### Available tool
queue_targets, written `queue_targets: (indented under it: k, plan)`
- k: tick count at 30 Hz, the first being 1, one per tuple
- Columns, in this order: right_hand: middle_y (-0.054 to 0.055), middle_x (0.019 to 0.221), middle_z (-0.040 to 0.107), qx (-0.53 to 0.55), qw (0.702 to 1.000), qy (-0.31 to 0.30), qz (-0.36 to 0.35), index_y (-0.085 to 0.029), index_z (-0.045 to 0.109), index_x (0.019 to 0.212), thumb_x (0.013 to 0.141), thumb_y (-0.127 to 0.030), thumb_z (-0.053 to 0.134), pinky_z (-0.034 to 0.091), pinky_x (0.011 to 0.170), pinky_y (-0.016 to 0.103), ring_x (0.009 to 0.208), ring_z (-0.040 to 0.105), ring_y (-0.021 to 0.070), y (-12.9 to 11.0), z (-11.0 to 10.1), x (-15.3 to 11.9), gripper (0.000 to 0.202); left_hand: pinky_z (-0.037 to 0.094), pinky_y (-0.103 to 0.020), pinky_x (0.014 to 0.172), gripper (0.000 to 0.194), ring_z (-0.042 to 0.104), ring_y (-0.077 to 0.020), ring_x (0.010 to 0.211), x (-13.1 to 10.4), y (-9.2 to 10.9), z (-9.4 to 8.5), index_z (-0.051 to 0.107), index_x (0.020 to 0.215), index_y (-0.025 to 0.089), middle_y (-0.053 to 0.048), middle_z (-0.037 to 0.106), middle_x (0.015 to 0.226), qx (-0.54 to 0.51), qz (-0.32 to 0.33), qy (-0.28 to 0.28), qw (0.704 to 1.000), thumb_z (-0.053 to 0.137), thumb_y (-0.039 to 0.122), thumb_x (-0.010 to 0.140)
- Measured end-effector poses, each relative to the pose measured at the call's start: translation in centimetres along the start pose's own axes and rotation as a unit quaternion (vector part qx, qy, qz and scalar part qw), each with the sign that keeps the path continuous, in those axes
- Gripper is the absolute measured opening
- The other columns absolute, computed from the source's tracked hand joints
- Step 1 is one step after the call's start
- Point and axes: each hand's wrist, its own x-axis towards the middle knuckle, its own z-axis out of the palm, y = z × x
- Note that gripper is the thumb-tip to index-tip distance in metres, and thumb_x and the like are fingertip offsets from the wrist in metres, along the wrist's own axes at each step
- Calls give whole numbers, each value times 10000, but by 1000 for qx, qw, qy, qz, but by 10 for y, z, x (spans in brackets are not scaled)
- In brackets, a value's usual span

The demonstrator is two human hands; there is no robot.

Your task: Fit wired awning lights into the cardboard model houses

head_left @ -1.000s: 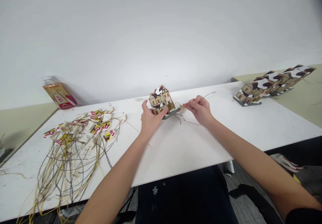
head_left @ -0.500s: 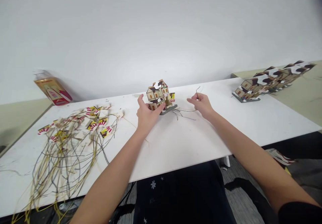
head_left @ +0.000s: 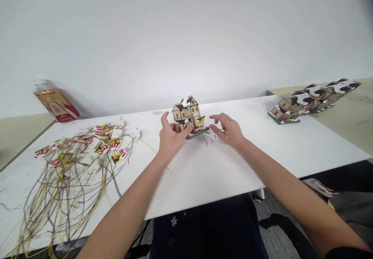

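A small model house (head_left: 186, 114) with snowy roofs stands slightly tilted on a dark grey base near the table's middle. My left hand (head_left: 172, 134) grips it from the left, the thumb across its lower front. A yellow piece with a red-and-white striped awning (head_left: 200, 123) sits at the house's right front. Thin dark wires (head_left: 207, 136) come out beside the base. My right hand (head_left: 227, 130) is just right of the house, its index finger and thumb apart, with thin dark and yellow wires against the curled fingers; whether they are gripped is unclear.
On the left of the white table (head_left: 201, 173) lies a tangled heap of awning pieces (head_left: 115, 144) with long yellow and black wires (head_left: 70, 197). Behind it leans a gold and red bottle (head_left: 58, 105). Several finished-looking houses (head_left: 291, 105) stand in a row at the right.
My right hand has moved left and slightly down towards the house, its index finger and thumb now spread. The awning piece now sits closer against the house front.
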Motion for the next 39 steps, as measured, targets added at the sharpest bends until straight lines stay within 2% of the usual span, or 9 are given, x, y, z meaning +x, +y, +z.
queue_targets:
  k: [5,9,12,17,24,35,39]
  plan:
    - [-5,737,623,-26,999,39,-12,-221,632,1056,946,-390,548,379,538,233,583,524,91,-10,2,0,218,481,-357,813,990,652,-218,867,-5,1,1,198,1482,240,-62,687,968,5,10,-12,1000,738,534,706]
    - [4,768,626,-21,999,33,2,-216,638,1058,953,-390,541,383,545,238,619,543,98,-13,6,-1,226,469,-368,837,992,644,-227,892,-6,-2,3,183,1488,239,-45,682,925,21,24,-19,999,730,530,714]
    - [25,821,637,-1,1000,30,-2,-203,656,990,958,-353,531,400,564,237,663,560,102,-12,7,0,198,458,-390,871,997,638,-222,864,-6,-3,5,181,1487,218,-37,680,900,30,32,-21,999,732,518,711]
    - [40,870,653,18,1000,13,0,-194,671,909,957,-331,517,406,557,238,645,542,96,-13,6,0,212,436,-408,926,1006,621,-232,938,-4,-4,7,204,1476,213,-40,685,909,42,41,-14,998,757,503,687]
    - [7,836,639,-5,1000,17,1,-194,659,860,804,-448,713,373,518,233,612,521,84,-17,6,-4,266,430,-435,932,1007,627,-231,906,-4,-7,8,176,1481,209,-52,688,939,62,56,-24,996,734,527,705]
    - [5,834,575,72,995,9,64,-202,605,921,803,-393,709,374,522,246,567,410,79,-19,7,-2,248,437,-428,911,1013,640,-231,903,-4,-8,8,177,1479,206,-46,684,913,72,70,-23,995,736,538,702]
    - [22,911,569,124,989,9,75,-224,592,988,810,-330,694,372,508,241,631,472,99,-18,8,-3,231,430,-434,918,1016,635,-237,923,-6,-7,8,175,1480,206,-46,682,911,81,76,-24,994,734,542,700]
